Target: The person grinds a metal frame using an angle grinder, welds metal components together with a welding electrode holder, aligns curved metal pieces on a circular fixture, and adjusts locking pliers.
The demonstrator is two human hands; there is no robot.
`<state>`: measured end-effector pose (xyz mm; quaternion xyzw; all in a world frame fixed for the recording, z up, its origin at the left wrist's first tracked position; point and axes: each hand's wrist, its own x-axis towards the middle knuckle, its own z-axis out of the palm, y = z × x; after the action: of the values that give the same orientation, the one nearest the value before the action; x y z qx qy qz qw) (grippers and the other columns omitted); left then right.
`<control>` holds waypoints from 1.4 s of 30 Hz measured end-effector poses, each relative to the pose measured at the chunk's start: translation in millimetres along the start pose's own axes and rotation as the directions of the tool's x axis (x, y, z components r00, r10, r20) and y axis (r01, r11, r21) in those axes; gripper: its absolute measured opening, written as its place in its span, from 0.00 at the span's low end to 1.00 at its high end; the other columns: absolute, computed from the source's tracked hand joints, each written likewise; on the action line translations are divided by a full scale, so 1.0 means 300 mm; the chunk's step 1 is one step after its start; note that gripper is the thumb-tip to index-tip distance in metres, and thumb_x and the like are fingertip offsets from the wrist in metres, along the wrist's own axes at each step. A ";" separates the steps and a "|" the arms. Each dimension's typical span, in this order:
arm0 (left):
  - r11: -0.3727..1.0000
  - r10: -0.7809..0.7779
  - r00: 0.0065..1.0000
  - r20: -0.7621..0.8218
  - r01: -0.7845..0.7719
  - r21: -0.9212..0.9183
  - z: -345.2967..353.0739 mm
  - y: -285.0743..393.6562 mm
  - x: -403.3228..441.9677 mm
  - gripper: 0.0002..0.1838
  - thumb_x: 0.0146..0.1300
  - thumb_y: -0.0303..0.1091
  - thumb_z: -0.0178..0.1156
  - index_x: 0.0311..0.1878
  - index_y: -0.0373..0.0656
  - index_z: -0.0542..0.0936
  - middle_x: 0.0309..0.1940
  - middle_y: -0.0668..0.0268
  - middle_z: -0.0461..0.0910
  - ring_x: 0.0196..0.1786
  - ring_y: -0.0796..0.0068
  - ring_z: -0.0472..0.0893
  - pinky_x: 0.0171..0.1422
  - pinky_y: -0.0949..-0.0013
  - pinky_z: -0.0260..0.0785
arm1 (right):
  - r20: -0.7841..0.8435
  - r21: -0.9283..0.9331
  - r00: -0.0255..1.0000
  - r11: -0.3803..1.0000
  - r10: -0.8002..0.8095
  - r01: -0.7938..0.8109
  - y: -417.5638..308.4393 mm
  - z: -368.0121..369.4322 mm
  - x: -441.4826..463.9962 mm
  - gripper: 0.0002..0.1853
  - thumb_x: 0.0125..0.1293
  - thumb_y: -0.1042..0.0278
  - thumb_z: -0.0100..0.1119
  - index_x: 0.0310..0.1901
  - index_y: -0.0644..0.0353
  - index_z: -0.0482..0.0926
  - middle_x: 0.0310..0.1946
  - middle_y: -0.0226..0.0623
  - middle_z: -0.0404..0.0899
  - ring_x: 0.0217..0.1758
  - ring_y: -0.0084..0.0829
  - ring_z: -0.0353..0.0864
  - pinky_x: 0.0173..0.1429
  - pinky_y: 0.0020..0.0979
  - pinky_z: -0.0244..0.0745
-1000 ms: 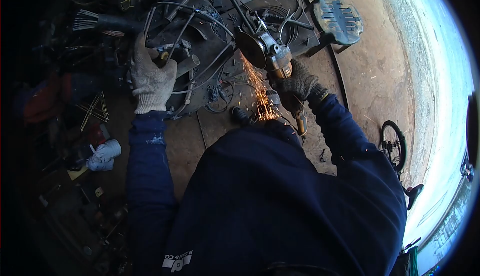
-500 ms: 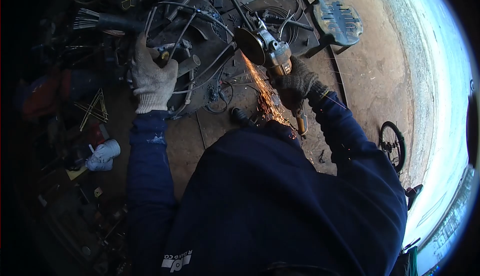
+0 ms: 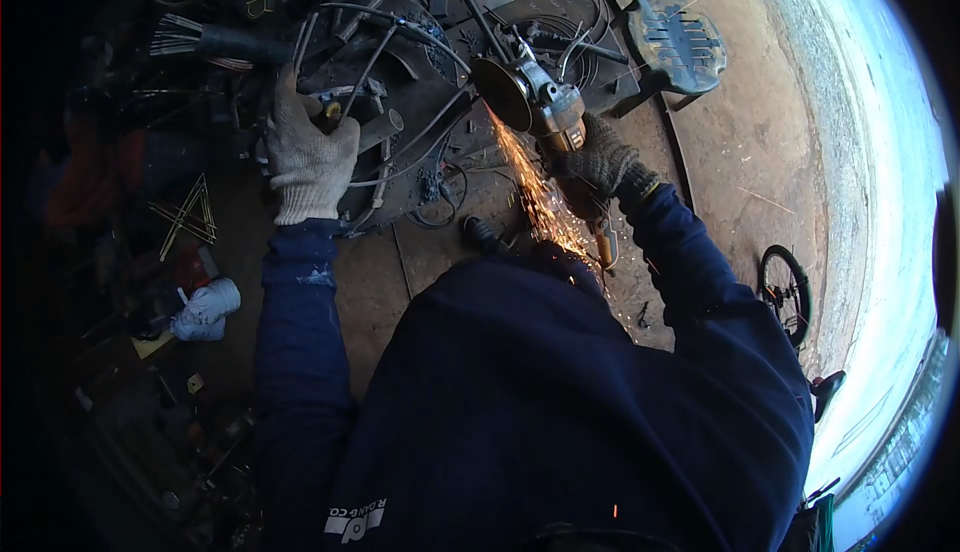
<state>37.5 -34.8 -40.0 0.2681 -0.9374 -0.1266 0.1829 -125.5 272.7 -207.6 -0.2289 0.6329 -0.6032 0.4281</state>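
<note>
An angle grinder (image 3: 556, 112) with a round disc (image 3: 502, 95) is gripped in my right hand (image 3: 598, 159), which wears a dark knitted glove. Orange sparks (image 3: 535, 192) stream from the disc down toward my body. The disc's edge meets the end of a bent metal rod frame (image 3: 430, 40). My left hand (image 3: 313, 159), in a light knitted glove, is closed round the left part of this frame. Beside its thumb lies a short metal pipe (image 3: 382, 130). Part of the left fingers is hidden by the glove's own back.
A dark metal work surface (image 3: 405, 190) carries rods, scraps and cables. Behind the grinder lies coiled wire (image 3: 590, 32). A plastic stool (image 3: 677, 42) stands at the upper right, a bicycle wheel (image 3: 786, 295) at the right. A whitish cloth bundle (image 3: 207, 310) lies at lower left.
The spark stream has grown denser and slants farther right. My left hand has shifted very slightly right; the grinder stays almost where it was.
</note>
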 end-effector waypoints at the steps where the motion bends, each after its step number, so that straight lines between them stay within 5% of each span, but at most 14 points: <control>1: 1.000 -0.002 1.000 0.000 0.002 0.017 0.001 0.000 0.003 0.44 0.50 0.25 0.63 0.75 0.40 0.64 0.42 0.57 0.75 0.39 0.64 0.81 0.51 0.60 0.77 | -0.012 -0.028 0.999 0.999 0.042 -0.043 -0.017 0.000 -0.006 0.39 0.48 0.58 0.82 0.62 0.60 0.75 0.53 0.38 0.83 0.56 0.33 0.83 0.62 0.37 0.78; 4: 0.999 0.006 1.000 -0.001 -0.006 0.047 0.002 -0.010 0.003 0.44 0.50 0.24 0.63 0.75 0.40 0.64 0.42 0.57 0.75 0.39 0.64 0.81 0.51 0.60 0.77 | 0.033 -0.092 0.993 0.990 0.114 -0.110 -0.027 -0.005 -0.009 0.44 0.47 0.66 0.83 0.67 0.60 0.71 0.60 0.39 0.80 0.63 0.32 0.80 0.69 0.35 0.75; 10: 0.999 -0.007 1.000 0.009 0.006 0.052 -0.005 0.013 -0.003 0.44 0.50 0.26 0.64 0.75 0.39 0.64 0.42 0.56 0.75 0.41 0.63 0.80 0.52 0.59 0.77 | 0.031 -0.070 0.999 0.997 0.020 -0.018 -0.006 -0.016 -0.002 0.36 0.48 0.61 0.82 0.59 0.61 0.76 0.48 0.36 0.85 0.51 0.30 0.85 0.59 0.36 0.81; 22: 0.998 -0.004 1.000 0.003 0.004 0.057 -0.001 0.005 -0.009 0.45 0.50 0.26 0.65 0.75 0.40 0.63 0.43 0.56 0.75 0.43 0.62 0.80 0.52 0.58 0.77 | -0.049 -0.292 0.998 0.956 -0.049 0.033 -0.024 -0.017 0.013 0.36 0.48 0.63 0.82 0.59 0.61 0.76 0.48 0.37 0.85 0.51 0.31 0.85 0.60 0.37 0.81; 26: 0.997 0.011 1.000 -0.012 -0.010 0.072 0.001 0.004 -0.010 0.45 0.50 0.24 0.64 0.75 0.40 0.63 0.44 0.56 0.74 0.40 0.65 0.82 0.50 0.61 0.78 | -0.002 -0.193 1.000 0.981 0.007 -0.008 -0.014 -0.024 0.007 0.35 0.48 0.63 0.81 0.58 0.61 0.76 0.48 0.37 0.85 0.51 0.32 0.85 0.60 0.37 0.81; 42: 0.998 -0.021 1.000 0.000 0.020 0.054 0.001 0.008 -0.010 0.45 0.50 0.25 0.65 0.75 0.42 0.64 0.43 0.57 0.74 0.39 0.66 0.81 0.48 0.62 0.78 | -0.031 -0.290 0.999 0.957 0.017 -0.026 -0.045 -0.016 -0.011 0.36 0.48 0.66 0.81 0.60 0.61 0.76 0.49 0.35 0.84 0.51 0.30 0.84 0.59 0.35 0.80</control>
<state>38.6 -31.2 -40.1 0.2826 -0.9377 -0.1029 0.1741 -130.5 275.8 -194.3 -0.2738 0.7230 -0.5023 0.3873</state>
